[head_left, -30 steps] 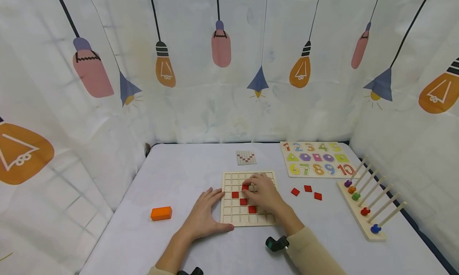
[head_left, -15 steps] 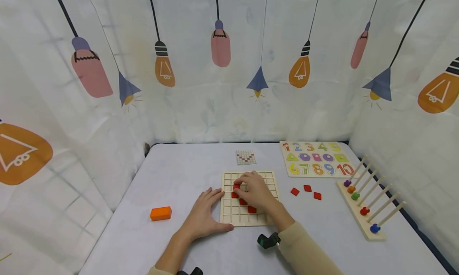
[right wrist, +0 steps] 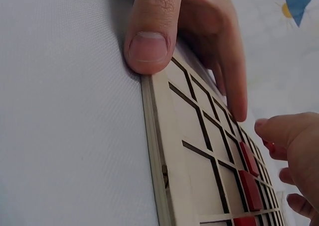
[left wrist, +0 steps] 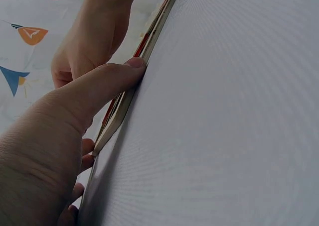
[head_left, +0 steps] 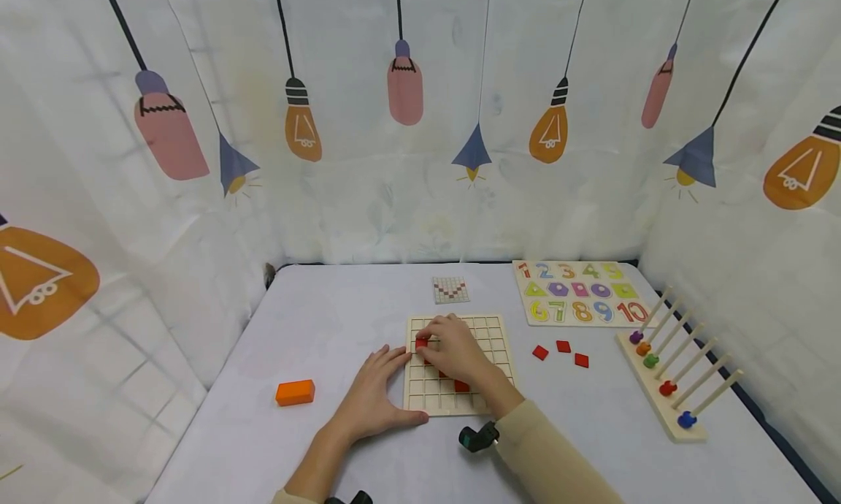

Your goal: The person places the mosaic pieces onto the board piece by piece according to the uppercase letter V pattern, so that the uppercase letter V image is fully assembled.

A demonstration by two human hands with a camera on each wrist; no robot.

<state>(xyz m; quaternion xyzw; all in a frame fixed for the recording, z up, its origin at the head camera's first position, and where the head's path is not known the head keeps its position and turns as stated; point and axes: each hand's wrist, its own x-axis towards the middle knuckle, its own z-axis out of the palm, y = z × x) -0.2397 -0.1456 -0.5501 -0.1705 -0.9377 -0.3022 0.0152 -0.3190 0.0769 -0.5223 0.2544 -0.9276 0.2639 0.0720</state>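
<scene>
A pale wooden grid board (head_left: pixel 493 343) lies on the white-covered table. My left hand (head_left: pixel 374 398) spans its near left corner, thumb on the front edge and fingertips against the left side, with straight, spread fingers. Over the board's left columns, my right hand (head_left: pixel 453 350) pinches a red square tile (head_left: pixel 421 342) between thumb and fingers. A row of red tiles (head_left: pixel 462 387) slants across the grid, partly hidden under that hand. In the right wrist view, seated red tiles (right wrist: pixel 250 190) stand slightly proud of the squares, and the left thumb (right wrist: pixel 149 47) rests on the board's edge.
Loose red tiles (head_left: pixel 563 346) lie right of the board. A small pattern card (head_left: pixel 450 290) sits behind it, with a number puzzle (head_left: pixel 585 292) at the back right. A peg rack (head_left: pixel 663 387) stands far right; an orange block (head_left: pixel 295 392) lies left.
My right hand has slid left over the board with the red tile, from above a middle column to near the left edge. The left hand has stayed at its corner.
</scene>
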